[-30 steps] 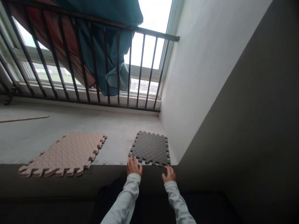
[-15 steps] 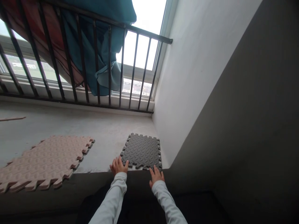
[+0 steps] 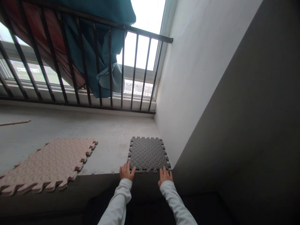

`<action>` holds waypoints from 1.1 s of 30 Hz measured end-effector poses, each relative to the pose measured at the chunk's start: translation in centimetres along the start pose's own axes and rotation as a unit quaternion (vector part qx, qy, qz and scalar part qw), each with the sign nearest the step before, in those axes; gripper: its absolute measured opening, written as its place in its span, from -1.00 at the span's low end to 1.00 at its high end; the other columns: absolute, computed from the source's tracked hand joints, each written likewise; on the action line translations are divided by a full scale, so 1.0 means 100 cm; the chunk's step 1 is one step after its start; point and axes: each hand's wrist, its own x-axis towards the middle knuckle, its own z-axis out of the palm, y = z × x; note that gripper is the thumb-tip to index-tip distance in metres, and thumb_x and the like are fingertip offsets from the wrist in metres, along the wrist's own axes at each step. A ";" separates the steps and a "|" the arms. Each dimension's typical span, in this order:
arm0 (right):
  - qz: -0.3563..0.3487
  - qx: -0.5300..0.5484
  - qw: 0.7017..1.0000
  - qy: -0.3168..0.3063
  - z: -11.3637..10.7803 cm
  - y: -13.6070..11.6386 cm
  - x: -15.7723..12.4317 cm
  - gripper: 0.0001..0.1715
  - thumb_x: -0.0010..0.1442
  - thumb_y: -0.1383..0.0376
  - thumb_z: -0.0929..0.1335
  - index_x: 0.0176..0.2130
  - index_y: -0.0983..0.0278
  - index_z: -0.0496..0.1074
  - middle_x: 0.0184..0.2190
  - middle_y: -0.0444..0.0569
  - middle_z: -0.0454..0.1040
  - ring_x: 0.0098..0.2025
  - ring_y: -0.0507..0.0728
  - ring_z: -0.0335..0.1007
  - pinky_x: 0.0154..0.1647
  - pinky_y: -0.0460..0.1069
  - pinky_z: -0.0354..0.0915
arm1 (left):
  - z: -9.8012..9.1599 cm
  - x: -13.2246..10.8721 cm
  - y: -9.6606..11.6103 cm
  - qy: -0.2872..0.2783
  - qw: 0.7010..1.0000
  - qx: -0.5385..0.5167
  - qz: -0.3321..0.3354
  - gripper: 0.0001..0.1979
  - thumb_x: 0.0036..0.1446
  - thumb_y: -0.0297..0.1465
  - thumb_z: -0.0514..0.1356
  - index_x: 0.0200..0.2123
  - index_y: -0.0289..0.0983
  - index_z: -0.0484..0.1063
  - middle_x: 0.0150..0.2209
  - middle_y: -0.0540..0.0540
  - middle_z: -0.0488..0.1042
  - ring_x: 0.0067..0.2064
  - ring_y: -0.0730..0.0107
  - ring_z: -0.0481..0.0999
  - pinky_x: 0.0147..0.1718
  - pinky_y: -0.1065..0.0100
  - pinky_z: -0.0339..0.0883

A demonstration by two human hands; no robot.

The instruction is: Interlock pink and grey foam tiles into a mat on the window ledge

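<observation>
A dark grey foam puzzle mat (image 3: 148,153) with a ridged top and toothed edges lies flat on the white ledge (image 3: 112,131), near the right wall. My left hand (image 3: 127,172) touches its front left corner, fingers spread. At the front right corner, my right hand (image 3: 165,175) rests its fingertips on the edge, fingers also apart. Both sleeves are white. To the left lies a stack of pink foam puzzle mats (image 3: 51,164) with a dimpled top, overhanging the ledge's front; a darker layer shows beneath it.
Black railing bars (image 3: 110,68) run along the back of the ledge, before a window. Teal and reddish fabric (image 3: 103,47) hangs behind them. A white wall (image 3: 187,78) closes the right side. A thin pinkish strip (image 3: 16,122) lies at far left.
The grey mat has shifted right and turned, so its front edge runs closer along the ledge's edge. Both hands moved right with it. The view shifted slightly.
</observation>
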 end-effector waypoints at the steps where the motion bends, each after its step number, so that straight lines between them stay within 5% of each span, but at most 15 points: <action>1: -0.001 -0.003 1.000 -0.004 -0.002 0.000 0.000 -0.18 -0.17 0.40 0.30 0.11 0.32 0.04 0.20 0.16 -0.14 0.19 0.19 -0.15 0.17 0.16 -0.29 | 0.001 -0.001 0.000 -0.003 1.000 0.005 0.005 -0.56 0.00 -0.30 -0.04 -0.04 -0.32 0.27 -0.10 -0.16 0.40 0.00 0.26 0.25 0.05 0.18 -0.05; 12: 0.022 0.025 0.999 -0.018 -0.011 0.001 0.006 -0.26 -0.12 0.40 0.27 0.09 0.35 0.08 0.20 0.15 -0.14 0.16 0.16 -0.06 0.16 0.06 -0.19 | 0.008 -0.005 -0.009 -0.010 0.998 -0.021 0.060 -0.51 -0.05 -0.29 0.00 -0.01 -0.34 0.25 -0.08 -0.19 0.38 0.01 0.26 0.26 0.03 0.20 0.05; 17: 0.029 0.009 0.999 0.017 -0.018 0.002 0.011 -0.27 -0.12 0.37 0.27 0.09 0.32 0.08 0.14 0.15 0.04 0.14 0.19 -0.04 0.08 0.08 -0.03 | 0.009 -0.005 -0.011 -0.019 0.997 -0.038 0.067 -0.50 -0.06 -0.28 -0.03 -0.01 -0.32 0.25 -0.07 -0.17 0.38 0.01 0.26 0.26 0.01 0.18 0.08; 20: 0.034 0.012 0.999 0.038 -0.027 0.001 0.018 -0.28 -0.06 0.28 0.27 0.11 0.23 0.05 0.15 0.12 0.01 0.16 0.21 -0.10 0.05 0.11 -0.02 | 0.005 -0.005 -0.010 -0.044 0.995 -0.046 0.077 -0.49 -0.07 -0.27 -0.03 -0.01 -0.31 0.26 -0.06 -0.15 0.38 0.01 0.24 0.26 0.02 0.17 0.07; 25: 0.048 -0.005 0.999 -0.014 -0.041 -0.006 0.030 -0.31 -0.03 0.06 0.27 0.10 0.04 0.06 0.10 0.08 0.13 0.14 0.28 -0.04 0.06 0.18 -0.10 | -0.003 -0.014 0.003 -0.062 0.996 -0.020 0.061 -0.45 -0.11 -0.33 0.00 0.02 -0.35 0.21 -0.02 -0.16 0.35 0.05 0.23 0.21 0.05 0.16 0.01; 29: 0.044 -0.038 0.997 -0.059 -0.050 -0.012 0.040 -0.33 -0.05 0.04 0.28 0.07 -0.03 0.09 0.01 0.10 0.26 0.07 0.30 0.10 -0.02 0.21 0.00 | -0.030 -0.007 -0.003 -0.017 0.999 0.038 0.033 -0.46 -0.15 -0.41 0.02 0.00 -0.28 0.23 0.01 -0.13 0.31 0.07 0.22 0.18 0.10 0.12 -0.12; 33: 0.022 -0.057 0.992 -0.106 -0.051 -0.015 0.057 -0.26 -0.09 0.08 0.31 0.09 -0.02 0.05 -0.01 0.08 0.30 0.04 0.29 0.15 -0.05 0.20 0.06 | -0.096 0.014 -0.061 0.067 0.984 0.152 -0.067 -0.53 -0.13 -0.42 0.03 -0.05 -0.23 0.28 0.01 -0.15 0.29 0.06 0.19 0.17 0.06 0.14 -0.06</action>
